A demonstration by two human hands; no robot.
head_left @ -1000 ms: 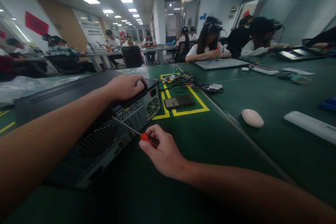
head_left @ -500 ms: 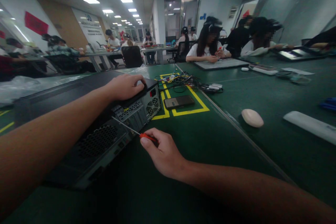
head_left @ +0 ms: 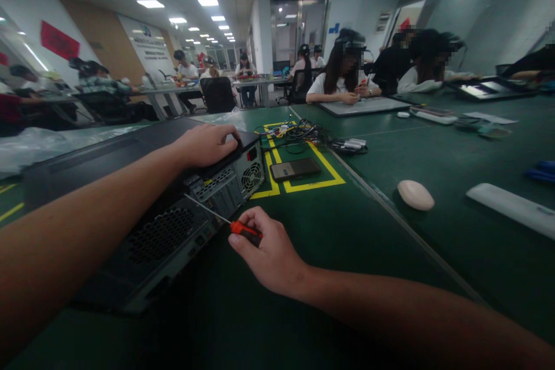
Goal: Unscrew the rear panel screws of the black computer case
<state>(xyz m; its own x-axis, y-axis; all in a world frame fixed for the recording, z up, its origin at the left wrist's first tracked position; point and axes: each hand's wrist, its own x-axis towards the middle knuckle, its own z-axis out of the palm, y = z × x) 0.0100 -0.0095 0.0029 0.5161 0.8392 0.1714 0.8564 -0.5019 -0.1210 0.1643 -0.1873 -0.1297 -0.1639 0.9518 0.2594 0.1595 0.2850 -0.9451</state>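
Note:
A black desktop computer case lies on its side on the green table, its rear panel with fan grille facing me. My left hand rests palm down on the case's top corner, fingers curled over the edge. My right hand is closed round a red-handled screwdriver. The thin metal shaft points left and up, and its tip touches the rear panel near the slot covers.
A dark phone lies inside a yellow taped rectangle, with a tangle of cables behind it. A white mouse and white keyboard sit to the right. Other people work at tables at the back and far right.
My right hand has turned slightly round the screwdriver handle, first hiding and then showing more of the red grip. The tip stays on the rear panel and my left hand has not moved.

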